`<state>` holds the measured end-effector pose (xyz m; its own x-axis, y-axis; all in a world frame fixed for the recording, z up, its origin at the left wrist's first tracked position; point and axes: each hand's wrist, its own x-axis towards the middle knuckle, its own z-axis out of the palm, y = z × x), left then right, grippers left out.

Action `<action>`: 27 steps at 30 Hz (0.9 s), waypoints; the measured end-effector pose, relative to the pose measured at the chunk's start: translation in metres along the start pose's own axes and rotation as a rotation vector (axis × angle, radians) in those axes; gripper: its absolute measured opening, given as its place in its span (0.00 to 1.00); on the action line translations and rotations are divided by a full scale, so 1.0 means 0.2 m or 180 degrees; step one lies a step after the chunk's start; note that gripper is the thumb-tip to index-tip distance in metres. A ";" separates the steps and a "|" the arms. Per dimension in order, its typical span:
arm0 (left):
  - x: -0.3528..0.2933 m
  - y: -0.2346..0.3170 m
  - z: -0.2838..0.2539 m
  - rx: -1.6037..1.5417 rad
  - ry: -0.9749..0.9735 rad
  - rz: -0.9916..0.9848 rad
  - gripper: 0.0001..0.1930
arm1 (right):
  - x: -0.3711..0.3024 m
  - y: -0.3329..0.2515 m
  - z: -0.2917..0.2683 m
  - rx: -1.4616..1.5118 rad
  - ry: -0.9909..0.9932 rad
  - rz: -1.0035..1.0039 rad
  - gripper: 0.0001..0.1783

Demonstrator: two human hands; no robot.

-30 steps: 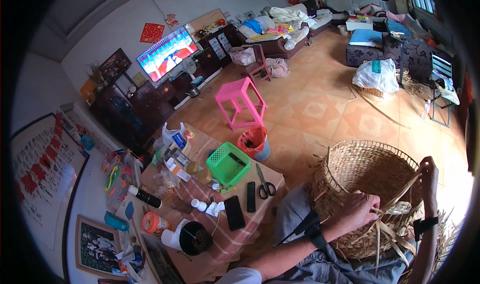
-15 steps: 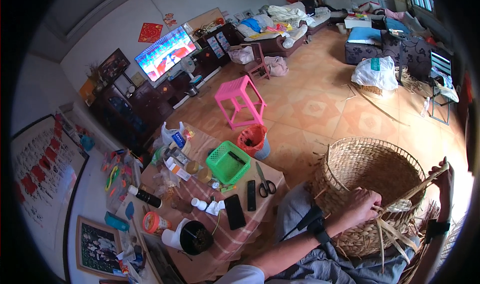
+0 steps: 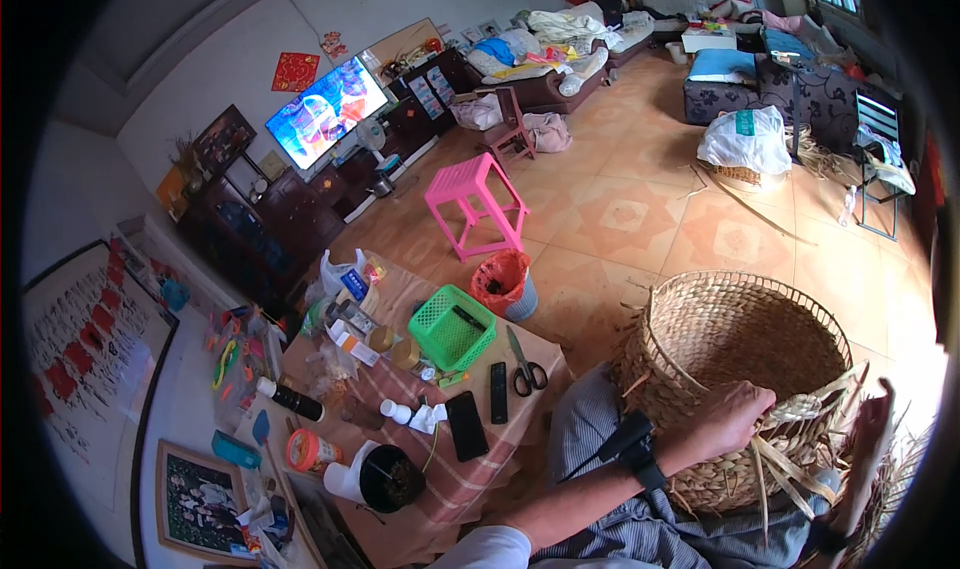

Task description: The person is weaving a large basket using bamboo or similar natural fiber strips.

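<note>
A round woven straw basket (image 3: 745,344) rests on my lap, its open mouth tilted up and wire ribs showing along the rim. My left hand (image 3: 735,416) is closed at the near side of it, gripping the left end of a wrapped handle (image 3: 808,406); the fingertips are partly hidden. Loose flat straw strips (image 3: 785,474) hang below that hand. Another strip end (image 3: 856,377) sticks up at the handle's right. My right hand (image 3: 874,414) is beside the basket at the far right, edge-on and blurred, so its fingers cannot be made out.
At the left, a cloth-covered table holds scissors (image 3: 525,369), a remote (image 3: 499,393), a phone (image 3: 466,426), a green plastic basket (image 3: 452,329) and several jars. Beyond stand a lined bin (image 3: 502,281) and a pink stool (image 3: 475,194). Straw (image 3: 905,469) lies at the right.
My right hand has come down and nearer from beside the handle, where it held a strip pulled taut. My left hand stays at the handle, its back turned more upward.
</note>
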<state>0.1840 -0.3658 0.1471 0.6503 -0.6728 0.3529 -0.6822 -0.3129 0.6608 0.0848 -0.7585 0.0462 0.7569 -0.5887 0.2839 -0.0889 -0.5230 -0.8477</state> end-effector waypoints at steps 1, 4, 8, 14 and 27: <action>0.00 -0.01 0.02 0.0108 0.0202 0.0221 0.15 | -0.11 -0.04 0.07 0.0074 0.0095 0.0206 0.32; 0.13 -0.01 -0.09 -0.0558 -0.1139 -0.0588 0.15 | -0.49 -0.53 0.24 0.0463 0.0038 -0.0162 0.28; 0.15 0.02 -0.10 -0.0641 -0.1067 -0.0775 0.15 | -0.66 -0.61 0.38 -0.0441 0.0168 -0.0765 0.22; 0.14 -0.08 -0.03 -0.0939 -0.0850 -0.0530 0.15 | -0.71 -0.85 0.43 -0.0356 -0.0568 -0.0800 0.23; 0.24 -0.19 -0.12 -0.1537 -0.2720 -0.0680 0.15 | -0.73 -0.94 0.47 -0.0739 -0.0883 -0.1561 0.28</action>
<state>0.2497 -0.3710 0.1540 0.1560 -0.9492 -0.2731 -0.2473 -0.3052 0.9196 0.0520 -0.5167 0.1211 0.8830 -0.0790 0.4627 0.1975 -0.8316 -0.5190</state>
